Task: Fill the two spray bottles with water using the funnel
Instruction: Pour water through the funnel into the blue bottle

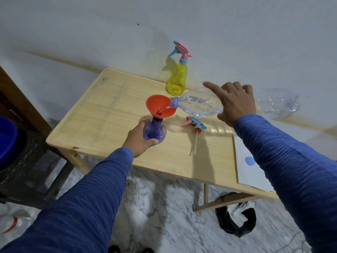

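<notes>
A blue spray bottle (155, 131) stands without its head near the middle of the wooden table (102, 110). My left hand (138, 141) grips its body. An orange funnel (160, 108) sits in its neck. My right hand (235, 102) holds a clear plastic water bottle (198, 105) tipped on its side, index finger raised. The bottle's mouth is over the funnel and water runs into it. A loose pink and blue spray head (195, 124) with its tube lies on the table beside the bottle. A yellow spray bottle (177, 79) with its head on stands at the far edge by the wall.
A white sheet with a blue dot (249, 161) lies at the table's right edge. A dark chair (27, 161) stands to the left, with something blue (7, 137) on it. A black bag (235, 216) lies on the floor under the table. A clear bottle (12, 223) lies at the lower left.
</notes>
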`<state>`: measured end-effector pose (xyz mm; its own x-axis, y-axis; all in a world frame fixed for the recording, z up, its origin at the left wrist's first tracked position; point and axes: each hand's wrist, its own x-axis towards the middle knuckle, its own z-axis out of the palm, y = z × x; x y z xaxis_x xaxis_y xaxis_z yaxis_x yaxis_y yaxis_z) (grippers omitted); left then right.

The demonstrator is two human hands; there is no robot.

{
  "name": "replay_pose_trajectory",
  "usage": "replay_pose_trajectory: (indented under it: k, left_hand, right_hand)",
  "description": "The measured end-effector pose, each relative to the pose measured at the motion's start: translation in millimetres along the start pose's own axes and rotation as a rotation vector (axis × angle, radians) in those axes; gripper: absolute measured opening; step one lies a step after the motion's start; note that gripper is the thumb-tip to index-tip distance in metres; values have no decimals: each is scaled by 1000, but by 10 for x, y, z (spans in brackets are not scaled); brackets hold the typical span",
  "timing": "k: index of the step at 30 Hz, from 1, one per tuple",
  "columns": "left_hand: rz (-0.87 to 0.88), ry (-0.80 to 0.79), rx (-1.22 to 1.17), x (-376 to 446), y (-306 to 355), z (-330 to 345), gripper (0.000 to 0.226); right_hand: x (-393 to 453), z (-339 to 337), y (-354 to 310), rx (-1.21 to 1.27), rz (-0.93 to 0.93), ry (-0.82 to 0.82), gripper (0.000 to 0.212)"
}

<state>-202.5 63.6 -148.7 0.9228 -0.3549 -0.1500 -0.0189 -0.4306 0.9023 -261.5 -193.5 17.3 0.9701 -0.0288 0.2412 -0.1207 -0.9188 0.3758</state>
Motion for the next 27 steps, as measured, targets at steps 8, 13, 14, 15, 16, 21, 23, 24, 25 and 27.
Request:
replay_pose_trajectory:
  k: [8, 13, 14, 15, 16, 21, 23, 24, 25, 27]
  left_hand:
    - [10, -6, 10, -4, 16, -7, 80]
    - [16, -3, 14, -10, 22, -10, 79]
    - [15, -2, 11, -10, 21, -10, 79]
    - [14, -2, 10, -11, 18, -12, 79]
    - [12, -2, 10, -9, 16, -12, 79]
    - [21, -5, 28, -12, 31, -17, 78]
    - [20, -3, 28, -20, 35, -17, 78]
    - [20, -3, 26, -21, 34, -18, 78]
    - [20, -2, 26, -18, 32, -16, 78]
    - [21, -3, 29, -14, 33, -15, 78]
  right_hand:
    - [-18, 9, 11, 19, 15, 6, 96]
    - [-62, 63, -4, 95, 51, -23, 97]
    - [-79, 75, -6, 117, 61, -33, 97]
    - [-98, 88, -10, 137, 72, -44, 98]
    - [-121, 104, -17, 157, 82, -57, 99]
    - [-188, 168, -91, 299, 150, -112, 102]
    - [-193, 174, -124, 379, 181, -123, 102]
    - [-193, 176, -135, 437, 205, -122, 102]
    - [-199, 173, -142, 506, 234, -114, 102]
    - [-214, 168, -146, 642, 301, -87, 101]
